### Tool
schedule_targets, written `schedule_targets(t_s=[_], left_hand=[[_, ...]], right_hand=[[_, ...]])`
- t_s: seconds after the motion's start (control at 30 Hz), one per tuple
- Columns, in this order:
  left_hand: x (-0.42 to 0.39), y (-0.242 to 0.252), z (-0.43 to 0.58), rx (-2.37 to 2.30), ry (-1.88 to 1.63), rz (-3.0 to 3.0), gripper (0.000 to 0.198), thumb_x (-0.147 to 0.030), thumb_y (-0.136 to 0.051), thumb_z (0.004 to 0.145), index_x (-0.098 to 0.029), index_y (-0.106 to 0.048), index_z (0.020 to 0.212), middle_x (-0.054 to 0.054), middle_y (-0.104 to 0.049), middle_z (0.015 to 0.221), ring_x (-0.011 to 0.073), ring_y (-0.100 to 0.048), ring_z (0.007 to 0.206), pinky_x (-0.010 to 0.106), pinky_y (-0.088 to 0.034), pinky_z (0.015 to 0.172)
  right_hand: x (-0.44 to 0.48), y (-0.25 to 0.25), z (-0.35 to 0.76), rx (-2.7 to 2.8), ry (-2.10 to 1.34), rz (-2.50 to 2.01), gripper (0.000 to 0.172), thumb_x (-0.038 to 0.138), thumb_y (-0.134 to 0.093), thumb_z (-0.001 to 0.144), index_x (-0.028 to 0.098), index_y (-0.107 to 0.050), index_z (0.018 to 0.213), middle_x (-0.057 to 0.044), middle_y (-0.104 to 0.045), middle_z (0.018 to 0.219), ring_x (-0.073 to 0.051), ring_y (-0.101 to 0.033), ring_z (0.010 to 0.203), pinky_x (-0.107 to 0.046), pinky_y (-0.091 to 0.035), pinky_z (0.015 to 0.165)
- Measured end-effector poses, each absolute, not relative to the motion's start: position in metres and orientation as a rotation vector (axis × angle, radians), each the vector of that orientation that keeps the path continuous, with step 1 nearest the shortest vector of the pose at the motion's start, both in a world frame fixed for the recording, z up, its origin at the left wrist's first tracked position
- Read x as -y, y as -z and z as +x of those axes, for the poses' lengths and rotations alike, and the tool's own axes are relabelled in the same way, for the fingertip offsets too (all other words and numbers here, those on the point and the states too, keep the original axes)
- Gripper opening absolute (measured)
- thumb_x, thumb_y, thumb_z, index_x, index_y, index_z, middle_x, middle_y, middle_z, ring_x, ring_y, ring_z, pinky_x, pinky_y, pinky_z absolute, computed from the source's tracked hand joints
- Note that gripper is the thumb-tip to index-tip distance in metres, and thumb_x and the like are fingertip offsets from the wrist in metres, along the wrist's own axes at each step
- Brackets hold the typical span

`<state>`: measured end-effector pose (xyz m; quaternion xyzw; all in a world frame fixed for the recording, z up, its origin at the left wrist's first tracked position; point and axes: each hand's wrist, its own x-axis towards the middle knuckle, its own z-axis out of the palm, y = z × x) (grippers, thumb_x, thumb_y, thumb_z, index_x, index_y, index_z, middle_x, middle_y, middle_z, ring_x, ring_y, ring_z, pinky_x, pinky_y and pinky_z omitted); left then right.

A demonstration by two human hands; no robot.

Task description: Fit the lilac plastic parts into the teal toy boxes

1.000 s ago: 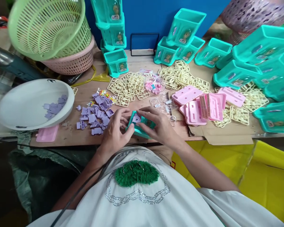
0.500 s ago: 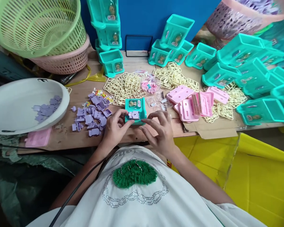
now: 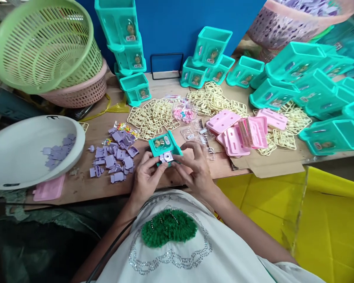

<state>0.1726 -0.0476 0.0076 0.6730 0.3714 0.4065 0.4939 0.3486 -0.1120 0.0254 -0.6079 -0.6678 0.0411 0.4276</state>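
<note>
**Holding a teal box askew at the centre of the frame**

With the left hand, gripping the box by its near left corner, curling the fingers around the side and laying the thumb by the left end of a lilac piece. With the right hand, half open, setting a bent index finger and thumb at the near right edge; cannot tell whether pinching or merely touching. Compared with half a second ago, turned a little counter-clockwise from nearly square to the frame, and met more closely by the right thumb.

Faces its clear window upward, slants its far edge up toward the right of the frame. Cannot tell its long axis behind the fingers. Across the near part, runs the lilac piece lengthwise from left to right, round hole toward the camera.

Past the left hand, on to a heap of purple parts, then to a white bowl at the left edge. Beyond the box, on to cream frames; rightward, to pink panels.
</note>
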Motion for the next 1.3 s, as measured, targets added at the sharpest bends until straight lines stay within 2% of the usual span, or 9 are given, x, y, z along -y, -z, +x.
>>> schedule_targets(t_s=[0.2, 0.33, 0.47, 0.63, 0.73, 0.9, 1.0, 1.07, 1.3], left_hand=[[0.052, -0.011, 0.168, -0.928, -1.013, 1.687, 0.016, -0.03, -0.071, 0.098, -0.023, -0.083, 0.106, 0.005, -0.066, 0.105, 0.0161, -0.07, 0.099, 0.024, -0.062, 0.084], [0.056, -0.008, 0.171, -0.96, -1.028, 1.719, 0.014, -0.027, -0.07, 0.098, -0.022, -0.083, 0.1, 0.004, -0.066, 0.106, 0.0159, -0.07, 0.1, 0.026, -0.061, 0.09], [0.062, -0.008, 0.174, -1.004, -1.079, 1.611, 0.012, -0.03, -0.074, 0.095, -0.023, -0.083, 0.099, 0.004, -0.066, 0.104, 0.0163, -0.07, 0.099, 0.025, -0.062, 0.086], [0.058, -0.013, 0.164, -0.943, -0.909, 1.527, 0.022, -0.034, -0.065, 0.099, -0.023, -0.084, 0.101, 0.007, -0.071, 0.111, 0.0197, -0.07, 0.107, 0.029, -0.062, 0.092], [0.052, -0.014, 0.161, -0.918, -0.873, 1.475, 0.018, -0.031, -0.069, 0.095, -0.022, -0.085, 0.096, 0.007, -0.072, 0.104, 0.0185, -0.071, 0.1, 0.026, -0.062, 0.084], [0.045, -0.015, 0.161, -0.862, -0.94, 1.461, 0.01, -0.026, -0.077, 0.09, -0.023, -0.085, 0.093, 0.003, -0.071, 0.095, 0.0135, -0.072, 0.088, 0.018, -0.06, 0.07], [0.042, -0.016, 0.159, -0.864, -0.983, 1.555, 0.007, -0.023, -0.08, 0.087, -0.023, -0.085, 0.091, 0.002, -0.071, 0.095, 0.0125, -0.071, 0.086, 0.017, -0.058, 0.067], [0.04, -0.016, 0.157, -0.893, -1.002, 1.65, 0.008, -0.021, -0.082, 0.086, -0.024, -0.086, 0.092, 0.002, -0.071, 0.095, 0.0128, -0.071, 0.087, 0.019, -0.059, 0.072], [0.047, -0.018, 0.159, -1.068, -1.185, 1.942, 0.009, -0.019, -0.082, 0.087, -0.025, -0.086, 0.093, 0.004, -0.058, 0.112, 0.0169, -0.065, 0.105, 0.031, -0.06, 0.09]], right_hand=[[0.119, -0.021, 0.341, 1.64, -0.117, -1.503, 0.037, 0.021, -0.067, 0.099, 0.035, -0.068, 0.133, -0.011, -0.056, 0.129, -0.034, -0.056, 0.126, -0.062, -0.047, 0.105], [0.118, -0.016, 0.337, 1.602, -0.11, -1.479, 0.034, 0.016, -0.067, 0.098, 0.033, -0.069, 0.128, -0.011, -0.055, 0.131, -0.034, -0.053, 0.13, -0.063, -0.047, 0.108], [0.119, -0.016, 0.336, 1.547, -0.12, -1.485, 0.032, 0.016, -0.066, 0.099, 0.035, -0.072, 0.124, -0.009, -0.058, 0.129, -0.033, -0.054, 0.129, -0.063, -0.047, 0.108], [0.116, -0.033, 0.348, 1.546, -0.108, -1.463, 0.029, 0.014, -0.064, 0.099, 0.032, -0.073, 0.12, -0.01, -0.06, 0.126, -0.032, -0.057, 0.127, -0.06, -0.047, 0.111], [0.11, -0.039, 0.356, 1.635, -0.15, -1.407, 0.028, 0.016, -0.066, 0.1, 0.03, -0.07, 0.124, -0.012, -0.06, 0.129, -0.032, -0.059, 0.128, -0.058, -0.05, 0.109], [0.104, -0.035, 0.366, 1.759, -0.379, -1.281, 0.054, 0.023, -0.066, 0.103, 0.029, -0.051, 0.155, -0.016, -0.06, 0.134, -0.03, -0.062, 0.125, -0.054, -0.057, 0.102], [0.103, -0.032, 0.371, 1.826, -0.419, -1.273, 0.047, 0.024, -0.067, 0.103, 0.028, -0.06, 0.149, -0.016, -0.058, 0.135, -0.031, -0.061, 0.128, -0.054, -0.057, 0.103], [0.102, -0.031, 0.374, 1.846, -0.421, -1.273, 0.041, 0.024, -0.066, 0.103, 0.029, -0.065, 0.144, -0.015, -0.058, 0.133, -0.03, -0.062, 0.127, -0.053, -0.057, 0.103], [0.1, -0.031, 0.374, 1.862, -0.403, -1.243, 0.041, 0.023, -0.063, 0.105, 0.03, -0.064, 0.146, -0.015, -0.059, 0.13, -0.028, -0.064, 0.122, -0.051, -0.06, 0.097]])
